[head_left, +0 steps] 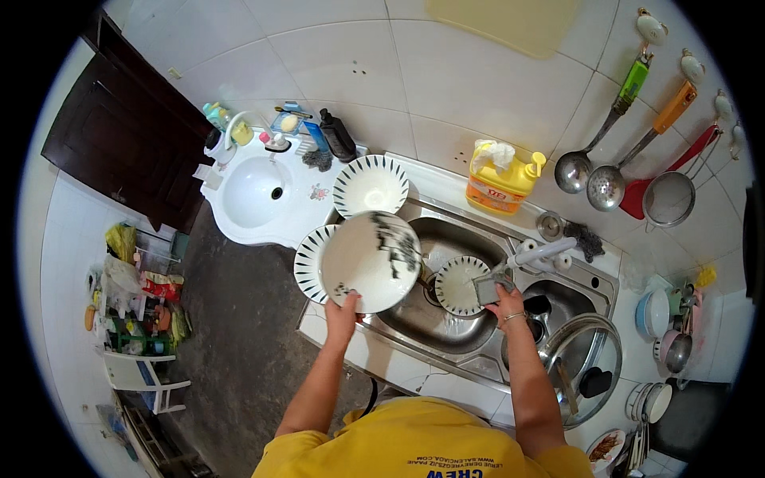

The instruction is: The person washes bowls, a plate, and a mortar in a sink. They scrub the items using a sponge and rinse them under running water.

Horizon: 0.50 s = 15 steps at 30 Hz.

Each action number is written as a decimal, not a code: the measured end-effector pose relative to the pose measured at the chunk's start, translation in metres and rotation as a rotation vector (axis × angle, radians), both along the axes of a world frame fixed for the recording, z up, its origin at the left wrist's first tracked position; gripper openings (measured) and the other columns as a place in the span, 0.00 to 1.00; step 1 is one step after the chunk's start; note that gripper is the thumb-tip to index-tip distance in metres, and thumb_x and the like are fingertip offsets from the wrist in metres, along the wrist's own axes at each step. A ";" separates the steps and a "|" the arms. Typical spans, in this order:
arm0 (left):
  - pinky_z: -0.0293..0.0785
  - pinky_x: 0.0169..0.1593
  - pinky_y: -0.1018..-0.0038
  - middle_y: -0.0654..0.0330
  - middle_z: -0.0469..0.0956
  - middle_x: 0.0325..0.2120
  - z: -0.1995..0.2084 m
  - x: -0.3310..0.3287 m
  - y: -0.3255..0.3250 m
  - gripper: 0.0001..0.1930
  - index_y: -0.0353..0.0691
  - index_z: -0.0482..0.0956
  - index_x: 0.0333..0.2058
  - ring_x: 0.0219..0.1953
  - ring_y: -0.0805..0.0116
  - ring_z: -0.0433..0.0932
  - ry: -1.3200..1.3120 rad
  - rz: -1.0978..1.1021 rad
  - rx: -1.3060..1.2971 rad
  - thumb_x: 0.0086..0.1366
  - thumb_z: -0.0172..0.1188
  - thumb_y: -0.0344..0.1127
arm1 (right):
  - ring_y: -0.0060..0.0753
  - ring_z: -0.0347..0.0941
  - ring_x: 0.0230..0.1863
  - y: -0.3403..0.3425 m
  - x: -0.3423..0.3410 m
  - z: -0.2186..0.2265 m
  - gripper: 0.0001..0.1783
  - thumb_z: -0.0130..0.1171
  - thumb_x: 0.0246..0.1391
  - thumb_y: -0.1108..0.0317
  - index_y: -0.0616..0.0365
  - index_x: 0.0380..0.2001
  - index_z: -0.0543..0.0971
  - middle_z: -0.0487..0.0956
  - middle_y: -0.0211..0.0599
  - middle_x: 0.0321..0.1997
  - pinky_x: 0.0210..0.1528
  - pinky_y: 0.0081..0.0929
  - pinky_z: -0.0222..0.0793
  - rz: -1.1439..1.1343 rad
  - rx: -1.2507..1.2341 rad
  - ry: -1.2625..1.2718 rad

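A yellow cotton-looking shirt (382, 436) fills the bottom edge, and both bare forearms reach forward from its sleeves. The left hand (343, 321) stretches out with its thumb over the near rim of a large white dish (366, 267), its grip clasped on that edge; the dish is raised above the table (402, 368) and partly covers two bowls. The right hand (508, 307), with a bracelet at the wrist, bends inward over the sink, its grip pinched on a flat grey pad (492, 288) beside a small bowl (457, 291).

The small bowl sits in the shiny steel sink (442, 340), set into the white tiled table. Pale glossy tiles cover the wall (335, 64), a dark floor (235, 342) spreads at left, and a curved ceramic washbasin (249, 203) stands near a brown door (119, 143).

The large dish is round and smooth with black brush-like marks; the small bowl has dark strokes around its rim
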<state>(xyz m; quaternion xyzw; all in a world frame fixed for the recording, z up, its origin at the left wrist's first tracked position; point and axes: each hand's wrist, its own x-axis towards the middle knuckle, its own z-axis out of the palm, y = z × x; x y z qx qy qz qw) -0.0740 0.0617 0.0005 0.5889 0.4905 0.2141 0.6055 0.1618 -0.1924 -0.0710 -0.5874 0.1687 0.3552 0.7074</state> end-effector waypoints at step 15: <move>0.65 0.16 0.84 0.55 0.74 0.19 -0.047 -0.040 0.061 0.10 0.34 0.70 0.33 0.16 0.75 0.68 -0.137 0.338 -0.606 0.62 0.48 0.37 | 0.47 0.66 0.49 -0.013 -0.075 -0.121 0.20 0.46 0.56 0.56 0.47 0.51 0.65 0.68 0.39 0.52 0.47 0.56 0.65 -0.307 0.026 0.652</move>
